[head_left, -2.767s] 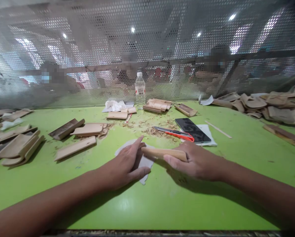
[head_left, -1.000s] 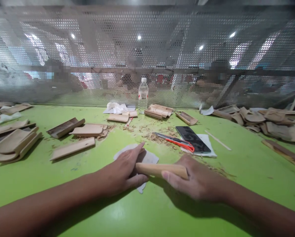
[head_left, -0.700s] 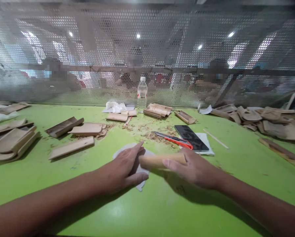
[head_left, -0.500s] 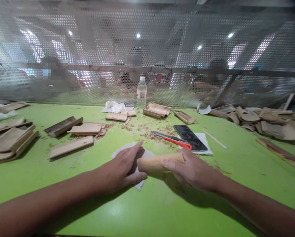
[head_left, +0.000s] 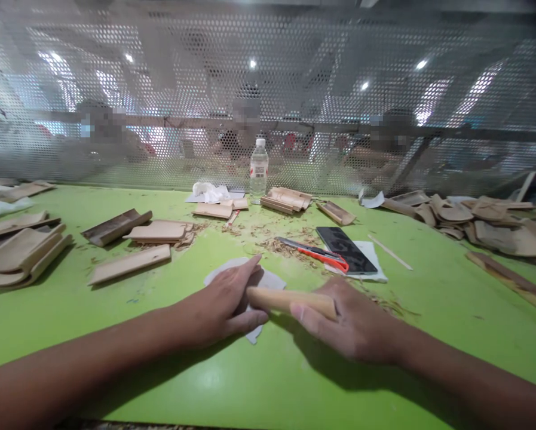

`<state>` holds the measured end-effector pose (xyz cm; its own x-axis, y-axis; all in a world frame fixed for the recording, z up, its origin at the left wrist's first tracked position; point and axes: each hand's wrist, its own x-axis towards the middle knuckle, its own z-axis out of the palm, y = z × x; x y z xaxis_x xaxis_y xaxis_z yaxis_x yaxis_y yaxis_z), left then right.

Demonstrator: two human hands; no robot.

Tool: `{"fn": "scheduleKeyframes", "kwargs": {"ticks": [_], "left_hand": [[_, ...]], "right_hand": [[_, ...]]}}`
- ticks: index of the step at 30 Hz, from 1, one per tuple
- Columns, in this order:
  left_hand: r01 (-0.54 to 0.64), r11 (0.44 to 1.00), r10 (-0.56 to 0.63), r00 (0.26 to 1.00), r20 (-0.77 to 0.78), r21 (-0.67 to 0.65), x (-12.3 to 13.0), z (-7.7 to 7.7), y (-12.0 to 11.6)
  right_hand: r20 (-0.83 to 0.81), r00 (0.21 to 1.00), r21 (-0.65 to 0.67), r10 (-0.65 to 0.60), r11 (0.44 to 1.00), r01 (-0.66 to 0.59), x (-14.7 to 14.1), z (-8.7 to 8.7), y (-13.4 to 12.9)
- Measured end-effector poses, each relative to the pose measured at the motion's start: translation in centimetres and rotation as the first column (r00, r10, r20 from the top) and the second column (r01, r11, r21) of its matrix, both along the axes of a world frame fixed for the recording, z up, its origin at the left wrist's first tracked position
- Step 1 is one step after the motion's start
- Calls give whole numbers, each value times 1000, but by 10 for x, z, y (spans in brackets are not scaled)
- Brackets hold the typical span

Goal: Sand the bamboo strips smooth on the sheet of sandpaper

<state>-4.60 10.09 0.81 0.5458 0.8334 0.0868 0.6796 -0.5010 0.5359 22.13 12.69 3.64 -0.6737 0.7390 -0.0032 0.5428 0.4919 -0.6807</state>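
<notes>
A pale, curved piece of bamboo (head_left: 290,300) is gripped by my right hand (head_left: 348,319), thumb along its near side. Its left end reaches into the space between the thumb and fingers of my left hand (head_left: 232,298). That hand lies on a white sheet (head_left: 272,279) on the green table, with thumb and fingers apart; whether it touches the bamboo I cannot tell. Just beyond my right hand are a red utility knife (head_left: 316,254) with its blade out and a black phone (head_left: 346,248) on white paper.
Cut bamboo pieces (head_left: 131,264) lie at the left, with a larger heap (head_left: 483,221) at the right. Shavings (head_left: 281,245) are scattered mid-table. A water bottle (head_left: 259,170) stands before a perforated metal screen (head_left: 196,89), behind which people sit.
My right hand has tilted the bamboo piece and moved slightly toward me, so it shows a narrower side. My left hand has stayed in place on the white sheet.
</notes>
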Motion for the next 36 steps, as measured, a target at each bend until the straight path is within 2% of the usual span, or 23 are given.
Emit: {"fn": "scheduleKeyframes", "kwargs": {"ticks": [2,5,8,10,12,13,14,17,18,21,25,26,29,30,32,34,35,36], "left_hand": [[5,1000,-5,1000,8,9,-1,-3,1],[-10,1000,10,1000,-16,5,-2,-4,1],[11,1000,-11,1000,-5,16,-2,-5,1],[14,1000,-13,1000,-7,19,-2,-5,2],[1,1000,0,1000,-22,15,-2,-6,2],[-2,1000,3,1000,-27,14,-2,-6,2],[-1,1000,1,1000,-27,13,-1,-6,2],[15,1000,-15,1000,-17,11,-1,-5,2],[14,1000,-14,1000,-23,5,-1,-4,2],[-2,1000,2,999,-50,-4,-1,-3,2],[19,1000,-19,999,-32,10,-2,-3,2],[20,1000,-20,999,-31,8,-2,-4,2],[-7,1000,7,999,-47,2,-2,-4,2],[-13,1000,13,999,-46,4,-2,-3,2],[-8,1000,8,1000,-30,3,-1,-2,1],[0,1000,0,1000,-10,-5,0,0,1],[-2,1000,2,1000,-8,-12,0,0,0],[-9,1000,9,1000,-12,-21,0,1,0]], "right_hand": [[30,998,34,60,998,-61,-1,0,-1],[64,997,146,48,988,-57,0,0,-1],[57,993,58,108,992,-111,1,1,1],[53,998,2,40,999,-41,2,2,2],[70,994,52,-85,995,81,3,3,4],[76,992,87,-102,992,96,3,3,5],[81,993,95,-89,992,81,4,4,6],[64,998,-3,-20,1000,20,5,4,6],[63,997,-13,-36,999,37,5,4,6],[89,989,69,-118,991,113,4,3,6],[90,994,-65,-68,995,74,3,0,5],[92,992,-65,-89,993,95,3,-1,5],[109,984,56,-144,989,139,4,-1,7],[102,988,41,-118,993,114,4,-1,7],[61,998,-117,-30,992,37,4,1,7],[21,999,-254,26,967,-19,3,2,7],[26,999,-252,20,968,-12,2,2,7],[49,999,-191,-17,981,26,2,2,7]]}}
